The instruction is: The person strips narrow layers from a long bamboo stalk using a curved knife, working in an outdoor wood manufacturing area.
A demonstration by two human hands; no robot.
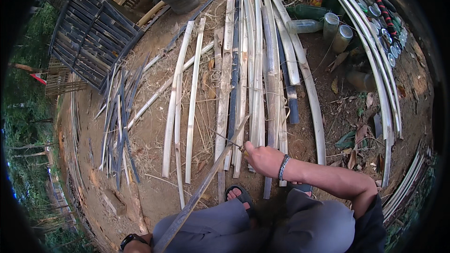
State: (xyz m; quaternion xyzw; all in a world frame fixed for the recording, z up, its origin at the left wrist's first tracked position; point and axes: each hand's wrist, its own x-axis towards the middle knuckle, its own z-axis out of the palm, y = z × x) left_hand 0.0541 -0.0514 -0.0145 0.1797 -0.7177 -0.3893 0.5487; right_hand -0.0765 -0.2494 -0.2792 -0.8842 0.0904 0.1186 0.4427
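The right hand (263,158) is closed in a fist around the handle of a knife (228,141), whose thin blade meets a long bamboo strip (202,188) that runs slanted from the lower edge of the ground upward. The left hand (136,244) sits at the lower end of this strip, mostly hidden, so I cannot tell its grip. Many split bamboo slats (243,65) lie side by side on the bare earth (150,178) in front

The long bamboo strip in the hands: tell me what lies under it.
Under the bamboo strip lie bare dirt, pale split slats and the grey trouser knee. The right hand holds a knife to it. The left hand's grip is out of view.
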